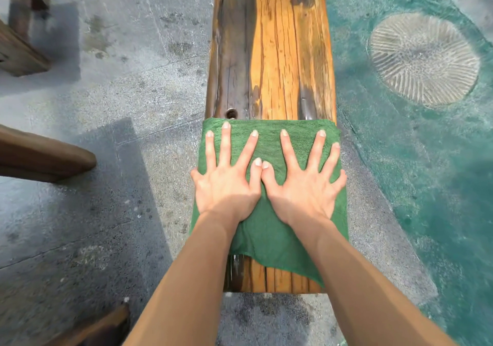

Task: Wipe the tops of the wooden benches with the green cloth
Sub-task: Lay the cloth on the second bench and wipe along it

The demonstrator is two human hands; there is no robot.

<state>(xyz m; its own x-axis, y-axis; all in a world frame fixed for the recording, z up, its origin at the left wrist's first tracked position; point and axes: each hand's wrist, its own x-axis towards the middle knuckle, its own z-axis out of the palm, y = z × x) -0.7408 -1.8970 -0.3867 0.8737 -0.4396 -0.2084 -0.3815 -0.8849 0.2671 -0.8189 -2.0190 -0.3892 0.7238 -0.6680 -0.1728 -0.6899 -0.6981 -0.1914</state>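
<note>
I have the green cloth (266, 239) spread flat across the near end of the wooden bench (269, 52). It covers the top from the left edge to the right edge and droops a little over both sides. Only a short strip of bare wood shows at the near end, under its trailing corner.

My left hand (226, 185) and right hand (304, 188) both lie palm-down on the cloth, side by side, thumbs touching at the middle. The fingers are straight and fanned wide, pressing rather than gripping. Their tips stop just short of the cloth's far edge, so the cloth sits directly under both palms and reaches a bit past them on every side.

I judge this bench to be at the start of a pass. The whole long run of plank beyond the cloth, up to the far end out of view, is left to cover. That stretch has dark streaks and a slight sheen, but I cannot tell whether that is damp from wiping or just the grain.

Parts of two other benches (40, 156) show at the left, standing on the stone paving (133, 78). Too little of their tops is visible for me to say whether they are wiped.
</note>
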